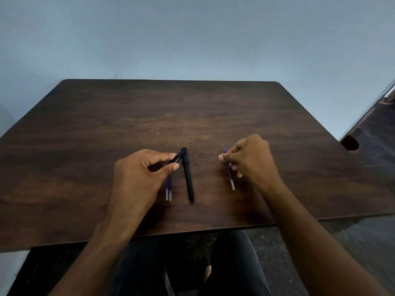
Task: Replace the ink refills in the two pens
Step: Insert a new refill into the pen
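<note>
My left hand [141,169] grips a black pen barrel [179,157] between thumb and fingers, its end pointing up and right. A second black pen [188,180] lies on the dark wooden table [85,129] just right of that hand, its far end beside the held barrel. Two blue refills [168,190] lie side by side under and below my left hand, partly hidden by it. My right hand [249,160] pinches a single blue refill [229,169], tip pointing away from me, clear end toward me.
The table's near edge runs just above my lap, and my dark trousers [233,263] show below it. A pale blue wall [192,39] stands behind the table. Another dark wooden surface [372,129] with a round cut-out sits at the right.
</note>
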Available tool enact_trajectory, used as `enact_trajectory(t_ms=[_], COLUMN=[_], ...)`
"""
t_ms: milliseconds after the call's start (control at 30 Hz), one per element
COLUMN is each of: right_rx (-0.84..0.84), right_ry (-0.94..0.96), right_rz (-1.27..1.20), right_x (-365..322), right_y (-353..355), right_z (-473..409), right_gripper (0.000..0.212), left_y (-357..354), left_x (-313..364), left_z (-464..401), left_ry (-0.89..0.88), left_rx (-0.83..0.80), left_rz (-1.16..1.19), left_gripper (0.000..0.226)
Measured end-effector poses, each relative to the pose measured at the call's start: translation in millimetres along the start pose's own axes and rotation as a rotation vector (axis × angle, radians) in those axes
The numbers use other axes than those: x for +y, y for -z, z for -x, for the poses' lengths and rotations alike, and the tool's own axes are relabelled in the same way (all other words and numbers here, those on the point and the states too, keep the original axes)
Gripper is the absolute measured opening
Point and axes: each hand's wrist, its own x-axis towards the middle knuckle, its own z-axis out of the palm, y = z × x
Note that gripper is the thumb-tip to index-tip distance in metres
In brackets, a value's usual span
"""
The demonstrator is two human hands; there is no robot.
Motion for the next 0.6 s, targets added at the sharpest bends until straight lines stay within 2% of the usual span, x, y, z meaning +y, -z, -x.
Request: enact_trajectory(t_ms=[267, 600], right_rx=[-0.085, -0.060], right_ry=[-0.041, -0.025], right_rz=[0.254, 0.290], right_x=[-14.8, -16.7], right_y=[-4.0, -5.4], right_z=[4.1, 6.7], right_gripper=[0.039, 0.043], left_y=[0.9, 8.8], left_x=[-0.8, -5.5], left_z=[-3.5, -4.1], left_ry=[0.010, 0.009], left_rx=[-0.006, -0.002], left_rz=[0.002, -0.028], left_gripper=[0.027, 0.030])
